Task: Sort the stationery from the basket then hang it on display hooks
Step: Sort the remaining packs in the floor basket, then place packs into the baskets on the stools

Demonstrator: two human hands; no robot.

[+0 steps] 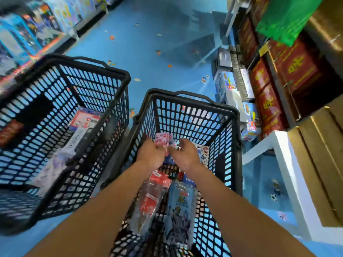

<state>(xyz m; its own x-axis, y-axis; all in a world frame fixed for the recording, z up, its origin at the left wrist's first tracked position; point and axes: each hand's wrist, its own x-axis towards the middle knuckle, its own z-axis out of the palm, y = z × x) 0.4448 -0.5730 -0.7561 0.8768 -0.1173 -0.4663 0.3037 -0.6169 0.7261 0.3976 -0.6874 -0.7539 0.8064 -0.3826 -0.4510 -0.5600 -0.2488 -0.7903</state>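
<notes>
two hands sorting stationery inside a black shop basket

seen from above, a black mesh basket [235, 112] stands on a blue floor [148, 43], and both bare forearms reach down into it. the left hand [151, 153] is deep inside the basket, near its far wall, with fingers curled and pinching a small pink packet [164, 139] that stands up above the knuckles. the right hand [183, 154] is just beside it, at the packet's right edge, fingers bent inward. motion blur hides whether they touch the packet, so i cannot tell if this hand grips anything.

more stationery lies in the bottom of the basket. a red and clear packet [150, 197] sits under the left forearm, a pale blue packet [178, 210] lies between the forearms, and a white cartoon-print packet [203, 152] leans by the basket's right wall.

left of the basket, nearly touching it, stands a second black basket [118, 71] holding other packets. right of the basket, red boxes [269, 101] and brown cartons [319, 154] are stacked.
</notes>
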